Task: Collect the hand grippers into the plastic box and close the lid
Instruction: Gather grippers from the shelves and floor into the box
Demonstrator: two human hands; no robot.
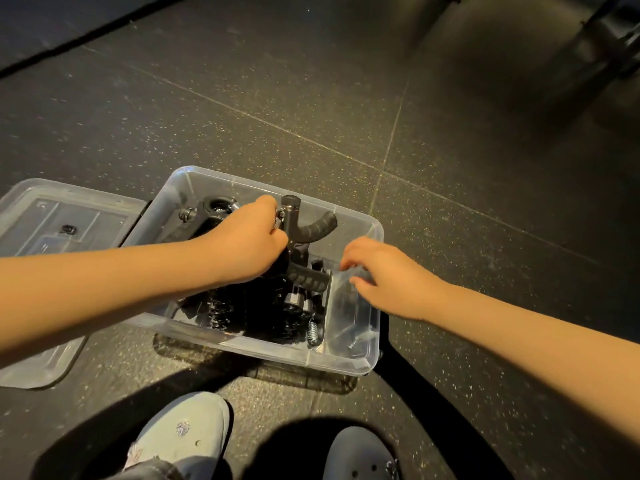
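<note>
Presently the clear plastic box (263, 355) stands on the dark speckled floor (311, 98) directly ahead of the person, its long axis running from far left to near right. The left hand (254, 237) is down inside the box at its far side, fingers clamped round the hand gripper (294, 233). That gripper stands close to upright, with its capped end topmost and one ribbed handle splaying to the right above the rim. Below and nearer the person lies a dark pile of other grippers (235, 306), with a loose spring (313, 332) by the near wall. The right hand (384, 271) hangs over the box's right end, well apart from the left, fingers loosely curled. Whether they pinch something clear there or merely touch the wall cannot be told. The lid (45, 216) lies flat on the floor just beside the box's left end, partly hidden under the left forearm, and is not yet fitted. Two shoes (194, 427) show at the bottom edge. In the inspector's judgement, the held gripper must be tipped from upright to flat among the others, or it will foul the lid. The lid is then on the left hand's side, so that hand is the nearer one to fetch it, drawing it rightwards over the rim
</note>
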